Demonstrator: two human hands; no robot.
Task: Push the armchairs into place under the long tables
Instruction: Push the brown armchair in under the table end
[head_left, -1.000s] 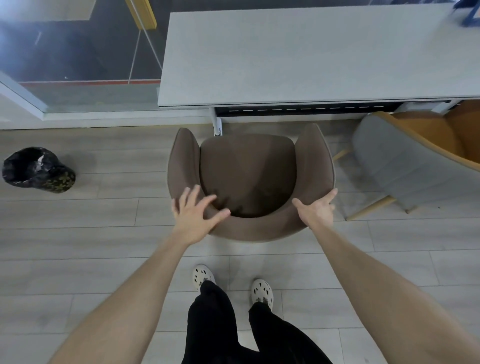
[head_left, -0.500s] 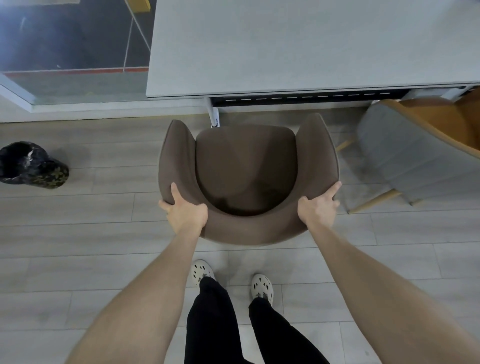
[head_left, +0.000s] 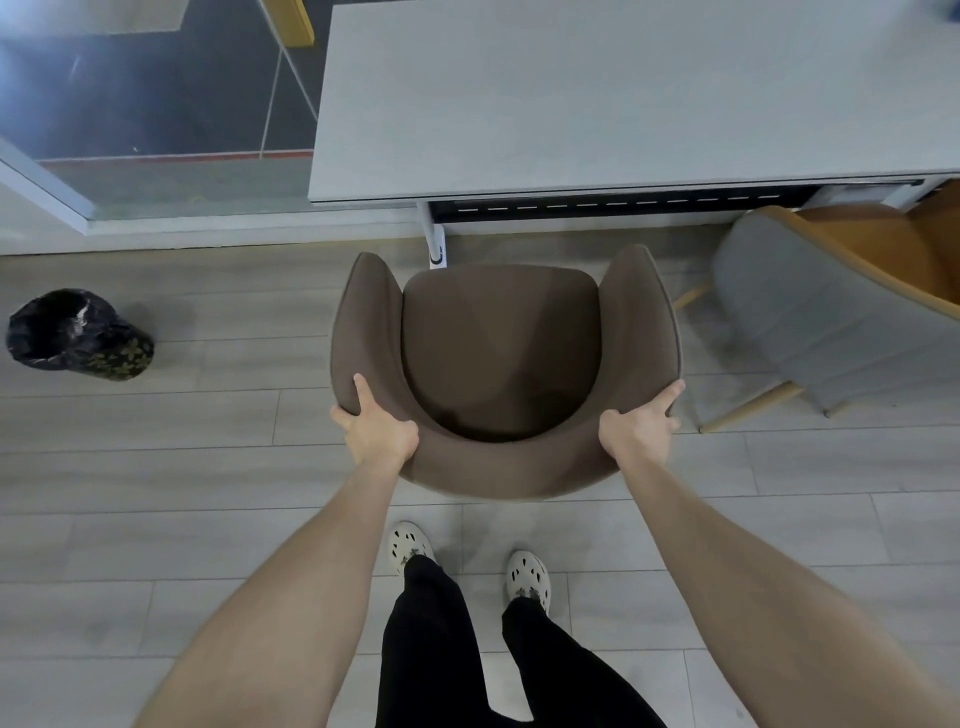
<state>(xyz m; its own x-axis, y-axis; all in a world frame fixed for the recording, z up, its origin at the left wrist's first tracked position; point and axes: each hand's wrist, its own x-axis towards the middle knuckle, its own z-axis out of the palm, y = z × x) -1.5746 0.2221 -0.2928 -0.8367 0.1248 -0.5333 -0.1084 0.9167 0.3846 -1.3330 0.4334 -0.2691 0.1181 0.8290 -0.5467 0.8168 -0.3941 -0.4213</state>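
Note:
A brown armchair (head_left: 498, 353) stands on the floor just in front of the long grey table (head_left: 623, 93), its open front facing the table's near edge and still outside it. My left hand (head_left: 376, 428) grips the left rear curve of the backrest, fingers wrapped over the rim. On the right rear curve my right hand (head_left: 641, 423) holds the rim, one finger stretched along it. A white table leg (head_left: 435, 241) stands right ahead of the chair's front.
A grey-and-orange armchair (head_left: 821, 317) sits tilted at the right, partly under the table. A black-lined bin (head_left: 78, 335) stands on the floor at the left. Glass panels run along the back left. My feet (head_left: 467, 561) are right behind the brown chair.
Both hands went from open above the backrest to gripping its rim. The chair's distance from the table edge looks about the same.

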